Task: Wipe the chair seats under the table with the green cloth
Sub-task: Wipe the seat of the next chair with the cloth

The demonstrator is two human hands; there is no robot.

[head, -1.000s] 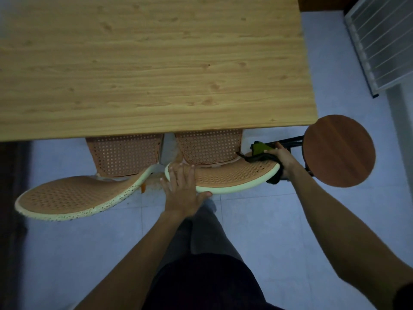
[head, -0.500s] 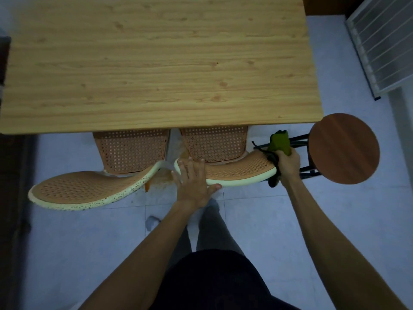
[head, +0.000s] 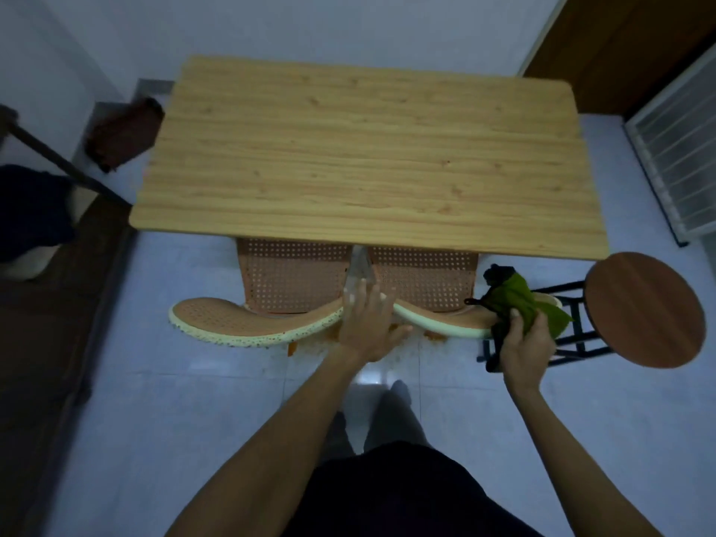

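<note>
Two orange perforated chairs are tucked under the wooden table (head: 360, 157), their seats partly hidden by the tabletop. The left chair (head: 294, 279) shows its curved backrest with a pale speckled rim. My left hand (head: 368, 323) lies flat, fingers spread, on the top rim where the two backrests meet. The right chair (head: 424, 281) has its backrest's right end under the green cloth (head: 517, 300). My right hand (head: 523, 348) grips that bunched cloth at the backrest's right end.
A round brown stool (head: 643, 310) on a black frame stands just right of the right chair, close to my right hand. A white slatted rack (head: 682, 157) leans at far right. Dark furniture (head: 35, 211) lines the left side. Pale tiled floor lies between me and the chairs.
The view has pulled back, so the whole table shows. My right hand has drawn the cloth off to the backrest's right end and lifted it. My left hand stays on the rim.
</note>
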